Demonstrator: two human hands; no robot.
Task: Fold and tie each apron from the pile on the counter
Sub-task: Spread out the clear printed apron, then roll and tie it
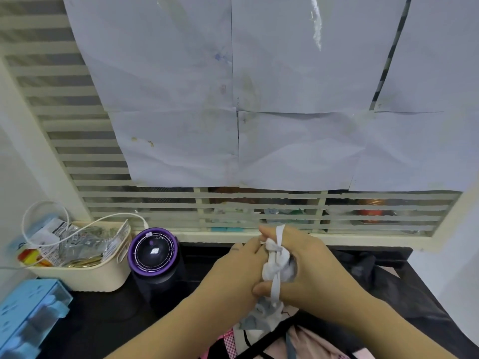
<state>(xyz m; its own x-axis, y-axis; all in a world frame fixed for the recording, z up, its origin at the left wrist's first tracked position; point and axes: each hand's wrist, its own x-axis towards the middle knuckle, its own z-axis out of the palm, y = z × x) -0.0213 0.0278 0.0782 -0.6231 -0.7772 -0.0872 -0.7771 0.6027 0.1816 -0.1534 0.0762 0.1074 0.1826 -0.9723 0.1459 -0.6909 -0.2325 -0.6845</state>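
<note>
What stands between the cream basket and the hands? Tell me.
In the head view, a dark purple-rimmed cylinder stands there on the black counter.

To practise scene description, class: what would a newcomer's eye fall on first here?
Front and centre, the left hand and right hand grip a pale bundled apron with a white strap round it. Above, large paper sheets cover the slatted window; left on the counter stands a dark, purple-rimmed round device.

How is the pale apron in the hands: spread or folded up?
Folded up: the pale apron is a small wad held in left hand and right hand, white strap wrapped round it. Knot finished: cannot tell.
</note>
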